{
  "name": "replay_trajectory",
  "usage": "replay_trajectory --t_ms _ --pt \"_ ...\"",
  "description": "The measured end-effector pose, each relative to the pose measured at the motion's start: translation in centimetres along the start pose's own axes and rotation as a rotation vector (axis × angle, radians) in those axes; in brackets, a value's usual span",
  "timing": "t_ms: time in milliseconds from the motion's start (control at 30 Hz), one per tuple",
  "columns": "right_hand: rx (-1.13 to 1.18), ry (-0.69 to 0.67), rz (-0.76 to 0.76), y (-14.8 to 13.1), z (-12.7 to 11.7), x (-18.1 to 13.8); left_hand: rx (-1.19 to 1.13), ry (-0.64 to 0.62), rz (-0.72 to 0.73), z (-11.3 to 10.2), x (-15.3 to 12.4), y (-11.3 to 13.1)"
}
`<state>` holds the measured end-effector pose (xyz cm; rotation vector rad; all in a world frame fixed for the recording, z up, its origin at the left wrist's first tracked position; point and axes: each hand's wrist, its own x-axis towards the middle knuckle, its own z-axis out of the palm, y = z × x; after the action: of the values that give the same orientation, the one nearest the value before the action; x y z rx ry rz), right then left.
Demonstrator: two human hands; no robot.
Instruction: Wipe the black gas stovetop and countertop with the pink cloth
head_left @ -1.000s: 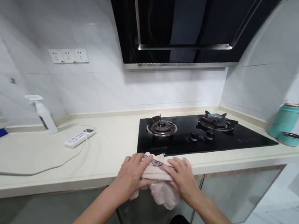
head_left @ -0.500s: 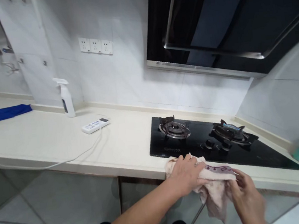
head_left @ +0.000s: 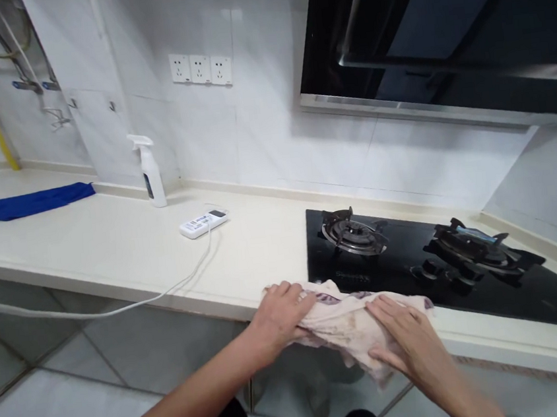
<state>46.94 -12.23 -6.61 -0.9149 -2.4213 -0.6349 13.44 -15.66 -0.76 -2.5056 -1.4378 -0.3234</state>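
A stained pale pink towel (head_left: 343, 324) with purple markings lies bunched over the front edge of the counter, against the front of the black gas stove (head_left: 390, 276). Part of it hangs down over the cabinet front. My left hand (head_left: 277, 318) is closed on the towel's left end, fingers curled over the top and the thumb toward me. On the right part of the towel rests my right hand (head_left: 405, 331), its fingers stretched out flat and its thumb spread away from them.
Left of the stove, a white handheld device (head_left: 204, 223) with a cable lies on the counter (head_left: 263, 250). Behind it stand a white spray bottle (head_left: 152, 175) and a blue cloth (head_left: 31, 202). A black range hood (head_left: 420, 41) overhangs the stove.
The left hand has shifted left along the towel. The right hand has gone from pinching the towel's edge to lying flat on it. The towel is spread wider, and the view has turned left.
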Motion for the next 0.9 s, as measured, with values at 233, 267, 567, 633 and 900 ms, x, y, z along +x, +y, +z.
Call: replay_trajectory --t_ms 233,267,567,633,900 --pt "0.169 -0.194 -0.046 -11.7 3.3 11.5 0.115 0.084 -0.166 -0.9 -8.1 -10.7" --pt "0.194 -0.248 -0.034 -13.7 3.6 13.5 0.159 0.102 -0.200 -1.1 -9.5 -12.2" --pt "0.207 -0.288 -0.160 -24.9 2.8 26.9 0.351 0.281 -0.336 -1.7 -17.6 -19.2" --pt "0.201 -0.214 -0.166 -24.0 2.0 26.2 0.299 0.289 -0.235 -1.6 -17.6 -19.5" --pt "0.203 -0.148 -0.072 -14.0 0.3 14.6 0.312 0.043 -0.169 -1.7 -10.7 -14.1"
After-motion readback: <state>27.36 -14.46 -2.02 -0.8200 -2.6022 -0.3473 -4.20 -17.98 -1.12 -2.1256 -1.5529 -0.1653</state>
